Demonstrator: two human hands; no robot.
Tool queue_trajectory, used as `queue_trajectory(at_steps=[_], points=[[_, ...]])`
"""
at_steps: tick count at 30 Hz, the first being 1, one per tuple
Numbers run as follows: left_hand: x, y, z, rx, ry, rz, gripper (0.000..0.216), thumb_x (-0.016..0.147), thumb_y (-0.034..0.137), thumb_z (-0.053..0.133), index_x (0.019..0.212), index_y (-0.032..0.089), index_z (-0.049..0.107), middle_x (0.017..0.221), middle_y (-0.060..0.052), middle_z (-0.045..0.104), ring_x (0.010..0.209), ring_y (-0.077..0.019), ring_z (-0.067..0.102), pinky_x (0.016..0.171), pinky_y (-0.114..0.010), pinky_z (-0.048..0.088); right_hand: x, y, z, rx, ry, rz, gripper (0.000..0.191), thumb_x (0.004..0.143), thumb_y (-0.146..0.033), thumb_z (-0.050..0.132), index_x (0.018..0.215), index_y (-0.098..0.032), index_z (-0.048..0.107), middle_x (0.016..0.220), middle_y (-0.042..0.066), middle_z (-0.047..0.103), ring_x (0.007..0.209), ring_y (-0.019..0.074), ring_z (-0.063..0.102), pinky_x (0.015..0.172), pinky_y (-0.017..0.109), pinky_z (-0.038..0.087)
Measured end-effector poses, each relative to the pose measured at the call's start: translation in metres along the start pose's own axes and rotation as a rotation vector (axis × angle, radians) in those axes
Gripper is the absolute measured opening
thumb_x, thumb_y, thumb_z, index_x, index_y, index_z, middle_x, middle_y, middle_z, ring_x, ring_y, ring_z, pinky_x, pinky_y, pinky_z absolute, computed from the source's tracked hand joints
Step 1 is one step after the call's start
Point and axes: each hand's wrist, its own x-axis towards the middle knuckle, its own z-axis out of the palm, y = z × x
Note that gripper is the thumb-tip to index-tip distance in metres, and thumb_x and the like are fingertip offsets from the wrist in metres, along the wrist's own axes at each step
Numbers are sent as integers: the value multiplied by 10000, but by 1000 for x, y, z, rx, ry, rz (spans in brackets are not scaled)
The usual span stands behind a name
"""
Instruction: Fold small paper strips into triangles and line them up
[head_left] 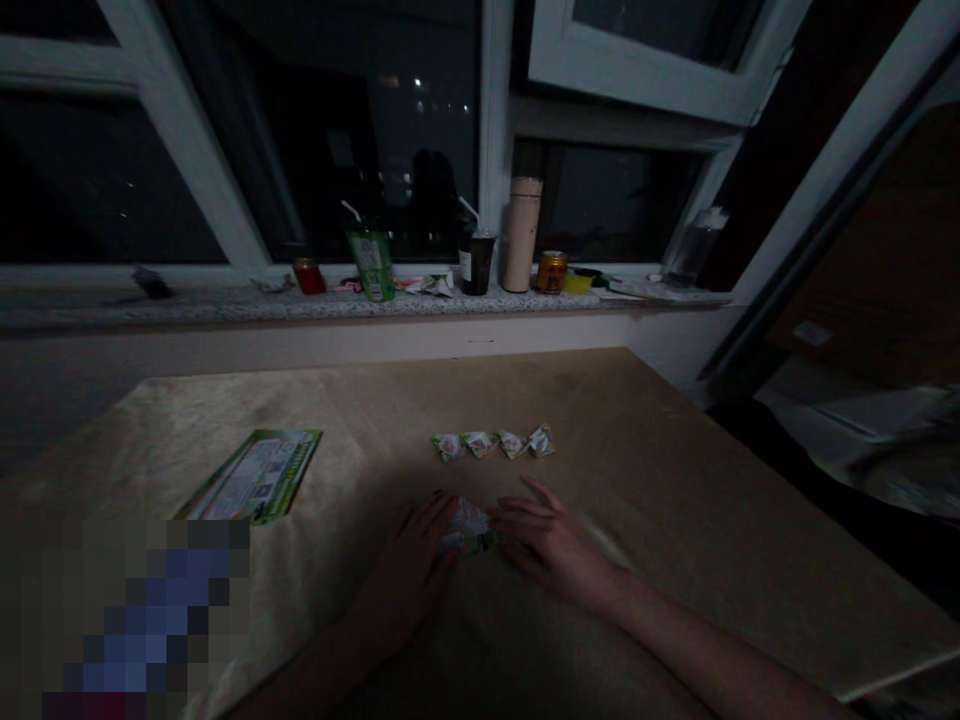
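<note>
Two bare forearms reach in over a tan tabletop (720,520), dim light. Left hand (411,560): fingers extended, close together, lying along the left side of a small patterned wrapper (471,525). Right hand (551,548): fingers a bit bent and slightly spread, tips at the wrapper's right side. Wrapper sits on the table between both hands, touching both; cannot tell if either hand pinches it or just presses. Lower-left corner covered by a pixelated patch (150,620), bluish, contents unreadable. Just beyond that, a green-and-white printed sheet (259,478) lies flat, well apart from the left hand. Past the hands, four small folded pieces (478,443) in a side-to-side row, similar print, the two rightmost about touching.

Behind the table, a speckled windowsill (315,308). On it, left to right: red jar (308,277), green cup (373,265) with straw, dark cup (477,265) with straw, tall pinkish flask (521,235), orange can (551,272), yellow item (578,284), clear bottle (694,250). All upright except the yellow item, too dim to tell. Farthest: white-framed window (495,120), dark outside, few lights.
</note>
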Motion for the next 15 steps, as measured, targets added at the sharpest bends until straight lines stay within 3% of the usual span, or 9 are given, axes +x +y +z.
queue_trajectory(at_steps=[4, 8, 11, 15], points=[[1, 5, -5, -264, 43, -131, 425, 880, 251, 471, 1298, 178, 496, 1259, -87, 592, 1136, -235, 556, 992, -392, 423, 6, 2, -2, 110, 47, 36, 237, 860, -207, 593, 1087, -268, 615, 1132, 2, 669, 1089, 170, 582, 1088, 437, 225], [1, 8, -8, -474, 20, -198, 439, 845, 246, 506, 1284, 219, 513, 1252, -33, 604, 1124, -224, 573, 979, -360, 441, 10, 4, 3, 187, 163, 119, 231, 722, -166, 719, 926, -216, 624, 974, 26, 693, 929, 191, 621, 873, 346, 419], [0, 8, -9, -537, 22, -212, 457, 836, 225, 506, 1292, 252, 505, 1241, -9, 612, 1105, -211, 584, 959, -350, 454, 13, 4, 7, 177, 211, 201, 304, 664, -147, 747, 924, -195, 597, 923, 38, 675, 869, 201, 606, 757, 309, 443], [0, 2, -13, -406, -16, -85, 366, 839, 151, 457, 1143, 266, 626, 1124, -5, 672, 1034, -198, 605, 937, -359, 451, 18, 6, 7, 196, 231, 37, 98, 770, -130, 645, 825, -200, 603, 848, 21, 667, 838, 174, 604, 784, 311, 411]])
